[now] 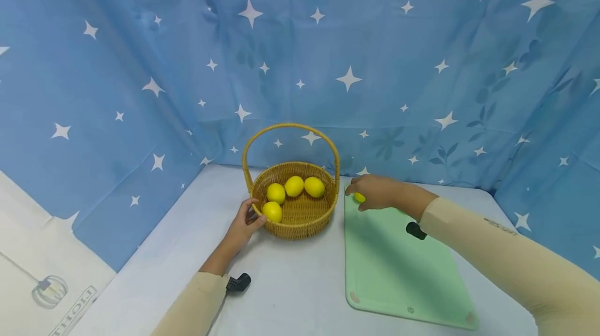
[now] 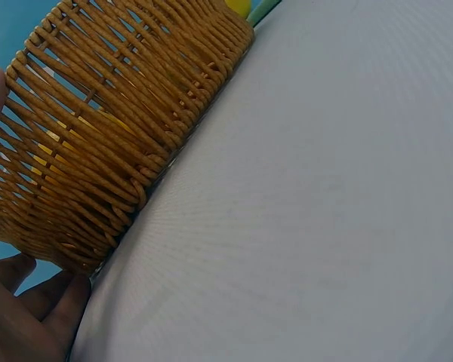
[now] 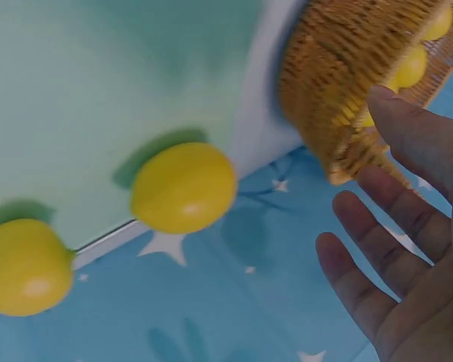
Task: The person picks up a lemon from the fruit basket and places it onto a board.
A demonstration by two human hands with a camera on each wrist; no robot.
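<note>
A round wicker basket (image 1: 300,230) with a tall hoop handle stands on the table, several yellow lemons (image 1: 294,186) inside it. At its left side my left hand (image 1: 245,225) grips the rim, thumb at the top edge and fingers against the outer wall. Over the far left corner of a pale green cutting board (image 1: 394,258) is my right hand (image 1: 377,191), partly covering a lemon (image 1: 359,197). The right wrist view shows two lemons on the board, a nearer lemon (image 3: 185,188) and another lemon (image 3: 26,268). The right fingers are spread, apart from both.
A blue star-patterned curtain (image 1: 349,101) hangs right behind the basket and board. White cloth (image 1: 290,284) covers the table. Each wrist carries a small black camera, such as the left wrist camera (image 1: 239,282). The basket handle rises between the hands.
</note>
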